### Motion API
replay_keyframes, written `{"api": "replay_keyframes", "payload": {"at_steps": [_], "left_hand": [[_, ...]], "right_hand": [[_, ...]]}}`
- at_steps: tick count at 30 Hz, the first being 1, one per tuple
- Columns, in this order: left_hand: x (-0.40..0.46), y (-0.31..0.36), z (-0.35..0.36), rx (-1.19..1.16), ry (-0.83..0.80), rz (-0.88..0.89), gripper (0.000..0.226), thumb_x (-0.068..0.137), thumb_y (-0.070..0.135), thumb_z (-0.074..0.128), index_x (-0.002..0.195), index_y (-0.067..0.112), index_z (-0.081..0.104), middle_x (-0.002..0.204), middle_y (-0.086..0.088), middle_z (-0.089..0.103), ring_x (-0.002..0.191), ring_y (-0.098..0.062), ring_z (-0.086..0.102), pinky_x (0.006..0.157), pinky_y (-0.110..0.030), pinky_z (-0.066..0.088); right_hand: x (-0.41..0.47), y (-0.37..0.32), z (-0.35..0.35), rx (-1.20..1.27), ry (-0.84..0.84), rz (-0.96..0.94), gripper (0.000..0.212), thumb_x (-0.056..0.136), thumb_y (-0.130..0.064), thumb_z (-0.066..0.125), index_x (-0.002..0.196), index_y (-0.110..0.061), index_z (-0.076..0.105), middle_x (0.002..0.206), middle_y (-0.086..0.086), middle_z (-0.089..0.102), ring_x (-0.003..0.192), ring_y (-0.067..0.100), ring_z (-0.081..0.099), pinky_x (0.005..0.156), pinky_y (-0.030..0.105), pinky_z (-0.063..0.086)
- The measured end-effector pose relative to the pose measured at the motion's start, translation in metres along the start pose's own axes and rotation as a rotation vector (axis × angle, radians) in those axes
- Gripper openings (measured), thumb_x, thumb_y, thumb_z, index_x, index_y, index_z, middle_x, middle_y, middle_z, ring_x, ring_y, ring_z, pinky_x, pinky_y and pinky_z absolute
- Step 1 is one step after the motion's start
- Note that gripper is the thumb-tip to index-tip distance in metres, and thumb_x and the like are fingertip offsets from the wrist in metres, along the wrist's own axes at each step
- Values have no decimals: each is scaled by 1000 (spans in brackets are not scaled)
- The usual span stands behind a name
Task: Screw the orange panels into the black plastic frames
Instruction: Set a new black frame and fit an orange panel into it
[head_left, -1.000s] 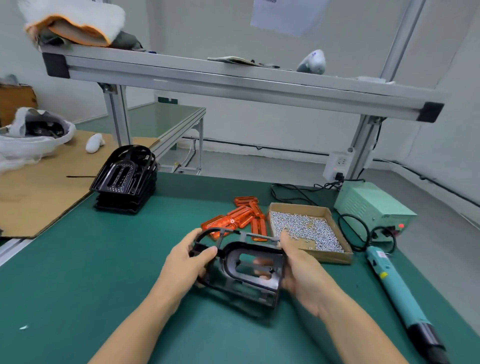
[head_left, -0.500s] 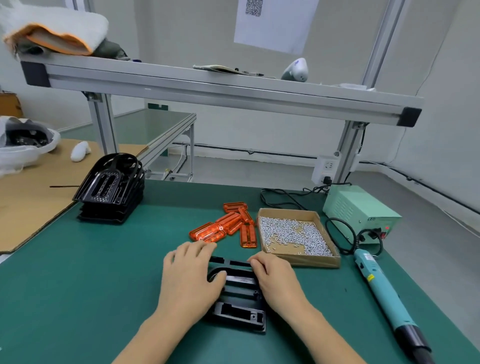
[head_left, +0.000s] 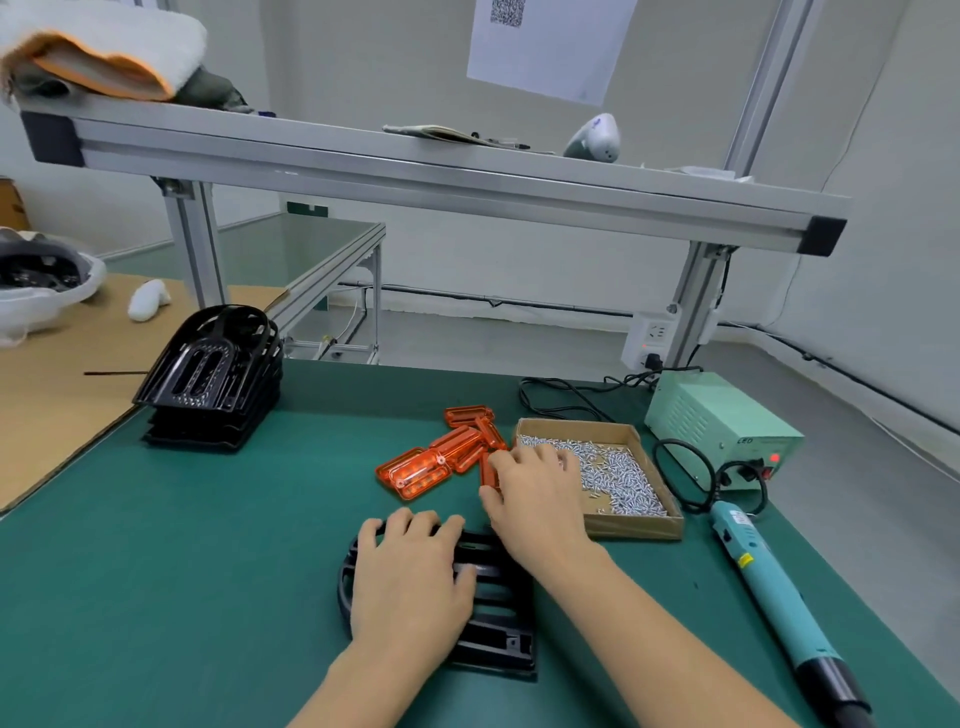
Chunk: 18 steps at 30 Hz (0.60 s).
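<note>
The right hand (head_left: 535, 493), fingers spread loosely, touches the orange panels (head_left: 441, 457) just far-left of it, while the left hand (head_left: 410, 577) presses flat on the near black frame (head_left: 498, 639).

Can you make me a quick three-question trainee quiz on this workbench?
1. True or false: the left hand rests on the flat black plastic frame.
2. The cardboard tray holds: A) small silver screws B) washers C) springs
3. Fill in: the right hand reaches to the pile of translucent ____ plastic panels.

Key: 1 true; 2 A; 3 orange.
</note>
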<state>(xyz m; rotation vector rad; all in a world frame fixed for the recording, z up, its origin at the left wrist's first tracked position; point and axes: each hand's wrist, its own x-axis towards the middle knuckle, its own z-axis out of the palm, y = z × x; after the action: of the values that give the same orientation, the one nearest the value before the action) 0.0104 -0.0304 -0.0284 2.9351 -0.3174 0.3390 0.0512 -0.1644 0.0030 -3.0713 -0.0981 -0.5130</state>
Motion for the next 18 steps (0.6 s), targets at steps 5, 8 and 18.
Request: {"api": "replay_keyframes", "payload": {"at_steps": [5,8,18], "left_hand": [[-3,0,0,-45,25,-13,51,95,52,29,143,37,30,146,14,35,135,-12,24,109,-36,10],[-6,-2,-1,-107,48,-21,48,96,49,29,142,36,31,148,14,31,138,-11,20,113,-34,7],[-8,-3,-1,-132,52,-5,49,95,46,31,142,34,32,148,13,31,138,-12,18,113,-34,5]], "right_hand": [[29,1,11,-285,-248,68,47,98,-50,39,131,-18,48,137,12,53,134,34,36,115,60,-1],[36,3,18,-315,-283,88,53,96,-59,35,126,-19,52,128,10,60,131,34,41,113,63,-5],[34,3,17,-312,-178,75,38,93,-53,41,77,-20,52,92,3,68,110,28,57,112,62,-10]]}}
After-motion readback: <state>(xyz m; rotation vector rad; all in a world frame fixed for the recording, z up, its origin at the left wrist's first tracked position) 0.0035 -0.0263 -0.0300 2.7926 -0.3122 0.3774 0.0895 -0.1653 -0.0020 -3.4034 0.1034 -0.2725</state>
